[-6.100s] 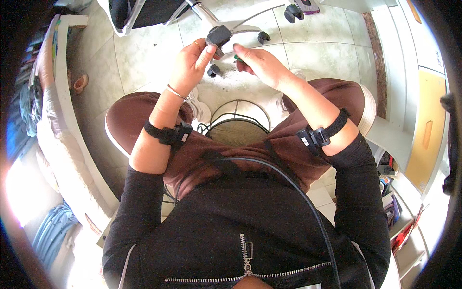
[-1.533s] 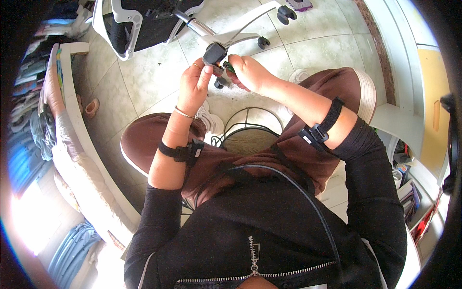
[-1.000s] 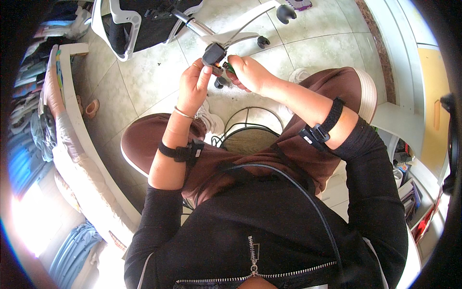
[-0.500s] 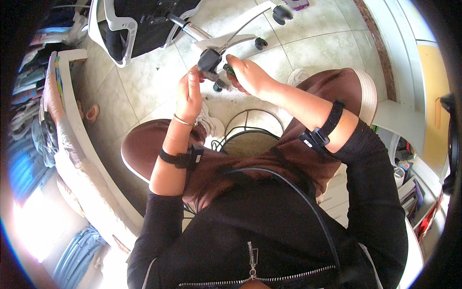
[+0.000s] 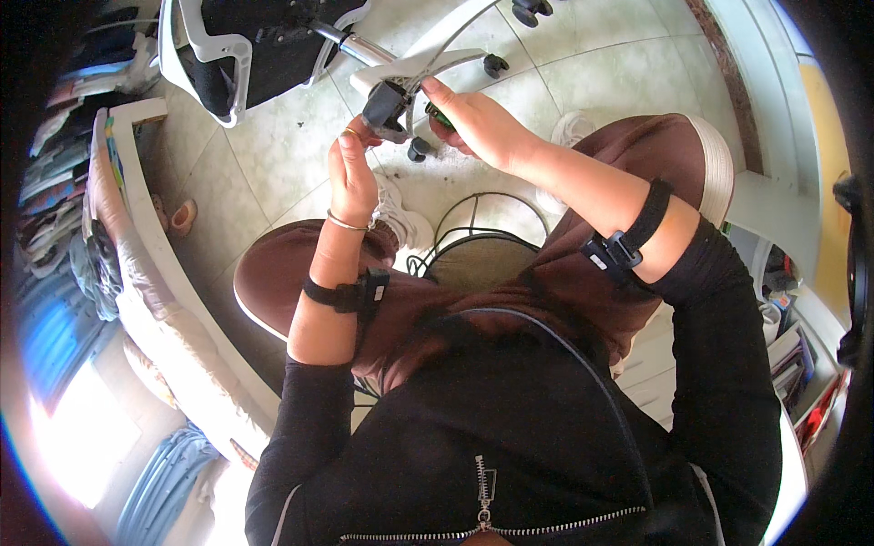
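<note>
A white swivel chair [image 5: 238, 68] lies tipped over on the floor, its five-armed base turned toward me. At the end of the nearest base arm is a black caster [image 5: 385, 107]. My left hand [image 5: 351, 177] grips this caster from its near left side, fingertips partly hidden behind it. Just right of the caster, my right hand [image 5: 487, 129] is closed around a small green-and-black object [image 5: 438, 116]. Most of that object is covered by the fingers, so its kind is unclear. The right thumb lies against the end of the white base arm.
Other black casters [image 5: 495, 65] stick out from the base. Between my legs stands a round stool [image 5: 473, 264] with a thin metal frame. A white bed edge [image 5: 137, 114] runs along the left, with piled clothes beyond. White shelving [image 5: 774, 214] stands at the right.
The whole view has shifted slightly. My right thumb has moved up against the base arm beside the caster. The left hand keeps its hold on the caster.
</note>
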Tool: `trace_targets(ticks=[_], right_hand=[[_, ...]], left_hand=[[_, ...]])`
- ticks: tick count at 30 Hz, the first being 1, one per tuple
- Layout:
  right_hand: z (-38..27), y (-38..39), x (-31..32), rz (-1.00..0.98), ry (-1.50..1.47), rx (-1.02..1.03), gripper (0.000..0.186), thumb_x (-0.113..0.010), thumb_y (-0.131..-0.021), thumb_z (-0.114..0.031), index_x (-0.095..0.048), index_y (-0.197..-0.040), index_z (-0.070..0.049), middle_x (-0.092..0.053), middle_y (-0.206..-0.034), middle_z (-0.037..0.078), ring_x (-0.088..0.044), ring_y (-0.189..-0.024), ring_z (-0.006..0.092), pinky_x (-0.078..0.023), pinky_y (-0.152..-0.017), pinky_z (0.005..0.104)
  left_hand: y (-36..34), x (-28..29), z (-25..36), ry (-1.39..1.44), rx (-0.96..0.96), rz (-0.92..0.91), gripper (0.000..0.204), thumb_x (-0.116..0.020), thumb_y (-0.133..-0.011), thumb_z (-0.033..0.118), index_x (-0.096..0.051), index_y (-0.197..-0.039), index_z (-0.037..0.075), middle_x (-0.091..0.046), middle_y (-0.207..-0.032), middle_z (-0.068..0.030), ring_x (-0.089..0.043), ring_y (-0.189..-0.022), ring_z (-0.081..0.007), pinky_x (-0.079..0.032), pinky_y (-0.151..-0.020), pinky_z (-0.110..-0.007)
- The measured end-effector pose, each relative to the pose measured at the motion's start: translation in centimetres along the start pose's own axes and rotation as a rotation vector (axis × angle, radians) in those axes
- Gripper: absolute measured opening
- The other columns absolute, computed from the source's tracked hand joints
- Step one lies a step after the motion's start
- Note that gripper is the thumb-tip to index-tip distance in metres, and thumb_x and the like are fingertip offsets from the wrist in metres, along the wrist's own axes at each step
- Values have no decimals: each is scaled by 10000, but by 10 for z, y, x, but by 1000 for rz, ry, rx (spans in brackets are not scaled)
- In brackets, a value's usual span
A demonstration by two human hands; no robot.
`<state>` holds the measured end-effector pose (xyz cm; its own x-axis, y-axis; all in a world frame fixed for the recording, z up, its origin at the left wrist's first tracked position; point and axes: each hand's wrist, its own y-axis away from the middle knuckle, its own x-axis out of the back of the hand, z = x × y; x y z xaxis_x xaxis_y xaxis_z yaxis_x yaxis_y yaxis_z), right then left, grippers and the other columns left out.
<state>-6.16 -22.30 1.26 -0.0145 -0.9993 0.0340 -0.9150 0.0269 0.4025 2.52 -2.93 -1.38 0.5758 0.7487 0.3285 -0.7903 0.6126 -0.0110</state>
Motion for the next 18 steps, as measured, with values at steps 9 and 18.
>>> trace_targets(ticks=[9,18], right_hand=[[1,4,-2,199,-22,247,310,-631,-861,-332,-664,-974,-45,-640,-790,8,-537,-732,79,-433,-693,256],[-1,2,-15,116,-226,226,263,-669,-838,-264,-681,-969,-36,-632,-750,-5,-545,-676,69,-428,-638,222]], left_hand=[[-3,1,22,-104,-44,-65,690,-214,-969,554,-577,-1088,-21,-666,-885,-101,-611,-842,-161,-439,-787,-299],[0,-5,20,35,-50,16,355,-616,-884,308,-595,-978,-34,-655,-822,-78,-600,-742,-151,-475,-717,-269]])
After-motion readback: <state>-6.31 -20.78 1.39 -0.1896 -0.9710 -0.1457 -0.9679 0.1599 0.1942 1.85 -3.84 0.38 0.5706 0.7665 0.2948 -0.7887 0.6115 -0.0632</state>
